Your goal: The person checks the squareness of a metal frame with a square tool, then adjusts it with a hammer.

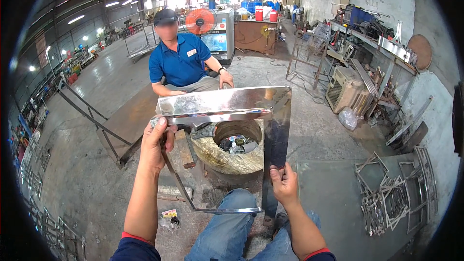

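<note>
Up in front of me is a shiny rectangular metal frame [217, 100], its wide polished top bar facing me. My left hand [156, 142] is closed around its upper left corner, thumb on the near face. Farther down, my right hand [283, 183] grips the right side bar, with the thumb in front. Through the frame's opening shows a round drum [227, 162] with scraps [237, 144] inside. The frame's lower bar crosses just above my jeans-clad knees.
A person in a blue shirt [176, 65] sits beyond the frame, near a rusty metal sheet [128, 121] and an orange fan [200, 21]. Small metal frames [391, 198] are piled at right on a dark sheet [324, 203]. A cluttered rack [372, 43] lines the right wall.
</note>
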Motion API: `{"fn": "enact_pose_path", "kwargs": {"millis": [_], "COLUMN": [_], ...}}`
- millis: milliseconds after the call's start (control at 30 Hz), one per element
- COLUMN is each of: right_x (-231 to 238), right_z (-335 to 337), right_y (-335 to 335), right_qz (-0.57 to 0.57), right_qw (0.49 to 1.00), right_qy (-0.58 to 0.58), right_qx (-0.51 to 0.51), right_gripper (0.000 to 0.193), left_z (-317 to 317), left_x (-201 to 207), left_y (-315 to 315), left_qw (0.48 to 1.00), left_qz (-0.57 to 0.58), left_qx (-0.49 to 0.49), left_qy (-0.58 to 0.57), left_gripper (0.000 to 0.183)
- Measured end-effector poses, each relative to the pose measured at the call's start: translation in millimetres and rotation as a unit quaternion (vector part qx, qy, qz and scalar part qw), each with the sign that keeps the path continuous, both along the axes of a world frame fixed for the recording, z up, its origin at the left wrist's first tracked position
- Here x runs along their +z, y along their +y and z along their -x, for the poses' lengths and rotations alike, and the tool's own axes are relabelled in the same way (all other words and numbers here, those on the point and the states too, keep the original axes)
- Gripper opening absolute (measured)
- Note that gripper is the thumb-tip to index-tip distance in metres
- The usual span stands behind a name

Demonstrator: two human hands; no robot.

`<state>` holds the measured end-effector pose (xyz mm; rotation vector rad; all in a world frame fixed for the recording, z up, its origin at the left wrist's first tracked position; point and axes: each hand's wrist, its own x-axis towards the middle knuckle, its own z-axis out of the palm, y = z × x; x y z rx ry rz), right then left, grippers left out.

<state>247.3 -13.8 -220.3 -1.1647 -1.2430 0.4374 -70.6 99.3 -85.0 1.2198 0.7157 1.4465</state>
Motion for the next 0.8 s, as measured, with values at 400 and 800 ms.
{"fn": "enact_pose_path", "kwargs": {"millis": [400, 800], "right_x": [9, -7], "right_z": [5, 7], "right_y": [-4, -3], "right_qz": [0.015, 0.017], "right_qw": [0.996, 0.998], "right_qy": [0.05, 0.023], "right_qx": [0.073, 0.049], "right_gripper": [0.038, 0.039], "left_z": [7, 12], "left_x": [19, 17], "left_y": [1, 0], "left_qw": [0.999, 0.998], "left_qz": [0.047, 0.063], "left_qx": [-0.016, -0.029], "left_qy": [0.01, 0.005], "left_gripper": [0.034, 0.029]}}
